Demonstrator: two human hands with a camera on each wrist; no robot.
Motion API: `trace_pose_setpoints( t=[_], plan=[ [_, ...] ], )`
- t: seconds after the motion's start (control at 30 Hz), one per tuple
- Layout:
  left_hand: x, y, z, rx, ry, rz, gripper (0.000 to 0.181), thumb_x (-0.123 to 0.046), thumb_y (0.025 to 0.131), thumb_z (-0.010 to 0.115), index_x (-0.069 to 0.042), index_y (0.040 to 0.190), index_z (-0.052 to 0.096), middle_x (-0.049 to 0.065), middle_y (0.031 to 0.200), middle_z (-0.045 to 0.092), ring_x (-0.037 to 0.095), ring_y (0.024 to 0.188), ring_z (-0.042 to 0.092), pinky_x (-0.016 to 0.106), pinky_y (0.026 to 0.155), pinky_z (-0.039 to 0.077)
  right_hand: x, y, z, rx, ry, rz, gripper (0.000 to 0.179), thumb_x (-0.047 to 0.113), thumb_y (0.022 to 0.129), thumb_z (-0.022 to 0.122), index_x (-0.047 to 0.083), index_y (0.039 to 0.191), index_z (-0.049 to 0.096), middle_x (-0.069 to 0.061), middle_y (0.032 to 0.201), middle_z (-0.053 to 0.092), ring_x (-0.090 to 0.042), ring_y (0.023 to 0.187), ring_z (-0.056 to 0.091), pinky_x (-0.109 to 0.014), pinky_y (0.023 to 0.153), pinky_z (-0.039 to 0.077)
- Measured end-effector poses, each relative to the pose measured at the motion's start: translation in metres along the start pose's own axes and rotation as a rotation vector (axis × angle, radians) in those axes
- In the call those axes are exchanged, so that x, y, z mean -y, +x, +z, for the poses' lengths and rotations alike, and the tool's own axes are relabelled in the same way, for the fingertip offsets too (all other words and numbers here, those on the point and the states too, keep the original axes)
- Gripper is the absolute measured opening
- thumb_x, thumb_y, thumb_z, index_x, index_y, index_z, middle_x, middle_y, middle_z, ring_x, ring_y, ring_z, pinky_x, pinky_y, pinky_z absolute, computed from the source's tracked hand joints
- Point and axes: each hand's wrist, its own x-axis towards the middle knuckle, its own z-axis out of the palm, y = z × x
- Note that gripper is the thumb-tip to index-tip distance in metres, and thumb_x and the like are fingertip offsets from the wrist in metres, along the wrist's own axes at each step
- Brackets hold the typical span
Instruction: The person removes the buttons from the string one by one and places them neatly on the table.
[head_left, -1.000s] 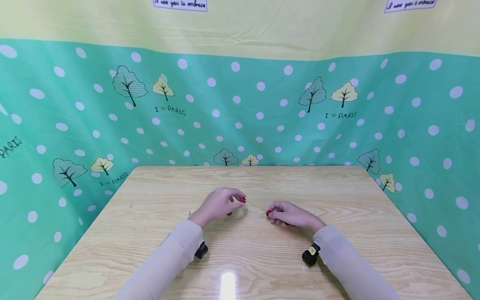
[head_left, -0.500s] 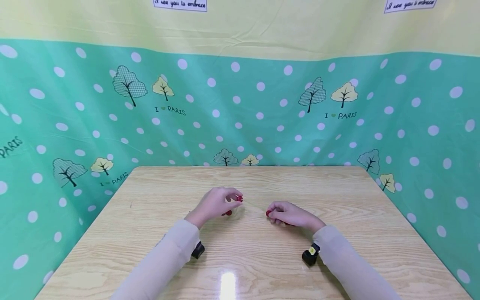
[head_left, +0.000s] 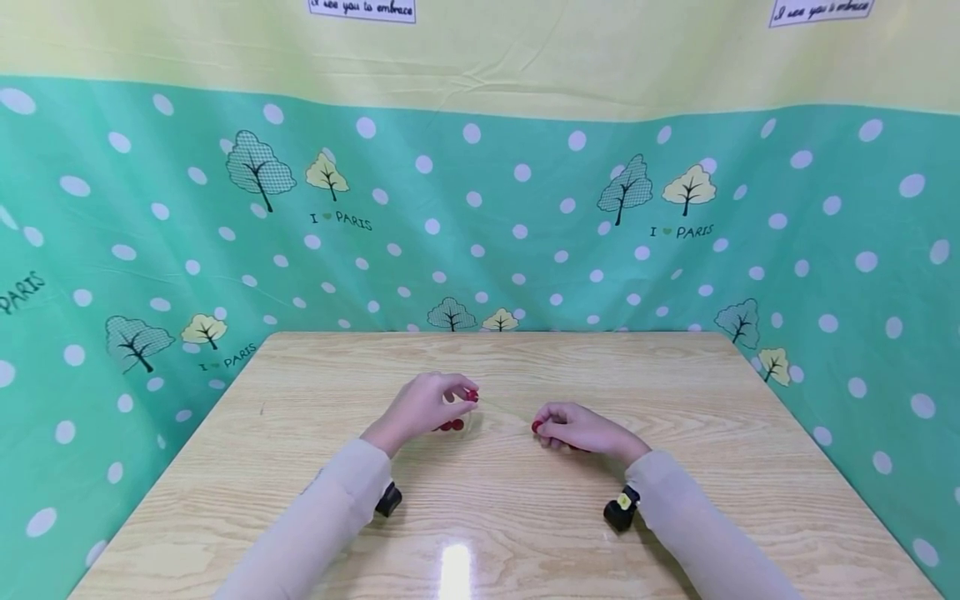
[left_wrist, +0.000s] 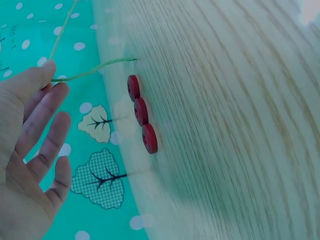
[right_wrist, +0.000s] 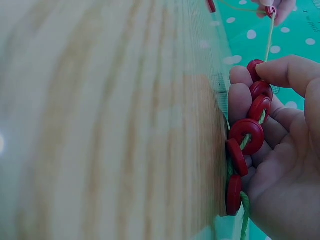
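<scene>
Thumb and forefinger of my left hand point(head_left: 420, 408) pinch a red button point(head_left: 472, 395). A thin yellow-green cord point(left_wrist: 95, 70) passes through those fingertips, its loose dark-tipped end sticking out over the table; the button itself is hidden in the left wrist view. To the right, my right hand point(head_left: 583, 429) pinches another red button point(right_wrist: 255, 70) with thumb and forefinger. Several more red buttons threaded on the cord point(right_wrist: 247, 136) trail down across that palm. The cord runs faintly between both hands. Three loose red buttons point(left_wrist: 141, 111) lie in a row on the table below my left hand.
The pale wood table point(head_left: 480, 508) extends round both hands, with a bright light reflection near its front. Behind and beside it hangs a green dotted cloth point(head_left: 480, 225) printed with trees. A black wrist camera point(head_left: 619, 510) sits below the right cuff.
My left hand has drawn left and slightly up with its button, widening the gap between the hands. More of the loose buttons now show below it. The right hand has stayed still.
</scene>
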Motion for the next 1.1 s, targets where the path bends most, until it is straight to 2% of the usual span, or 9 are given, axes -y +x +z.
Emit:
trace_pose_setpoints(
  t=[0.27,0.53,0.83,1.1],
  plan=[
    [0.0024,-0.0019,-0.0026,-0.015,0.010,0.017,0.028,-0.031,0.093,0.073,-0.016,0.117,0.074,-0.008,0.097,0.073,0.010,0.085,0.062,0.036,0.078,0.050,0.0006,-0.0010,-0.0002,-0.007,-0.003,0.004,0.024,0.023,0.104,0.055,0.001,0.111,0.061,-0.008,0.092,0.066,-0.020,0.081,0.059,-0.026,0.064,0.048],
    [0.0044,-0.0037,-0.0045,-0.012,-0.012,0.009,0.025,-0.030,0.094,0.073,-0.017,0.115,0.074,-0.009,0.097,0.073,0.010,0.086,0.062,0.036,0.078,0.051,0.0000,-0.0005,0.0002,-0.010,-0.016,0.008,0.023,0.024,0.104,0.056,0.002,0.111,0.062,-0.008,0.092,0.066,-0.020,0.080,0.059,-0.026,0.063,0.048],
    [0.0061,-0.0056,-0.0062,-0.015,0.003,0.005,0.027,-0.031,0.093,0.073,-0.016,0.116,0.074,-0.010,0.096,0.072,0.010,0.085,0.062,0.036,0.079,0.051,-0.0004,0.0000,-0.0002,-0.015,-0.024,0.011,0.023,0.023,0.104,0.056,0.003,0.111,0.062,-0.007,0.091,0.066,-0.019,0.080,0.058,-0.026,0.061,0.047],
    [0.0070,-0.0073,-0.0084,-0.021,0.020,-0.009,0.025,-0.033,0.093,0.073,-0.020,0.115,0.074,-0.011,0.095,0.072,0.009,0.085,0.062,0.036,0.077,0.051,-0.0008,0.0003,0.0003,-0.013,-0.008,0.018,0.021,0.021,0.104,0.055,0.002,0.111,0.062,-0.006,0.090,0.066,-0.018,0.075,0.056,-0.024,0.059,0.045]
  ],
)
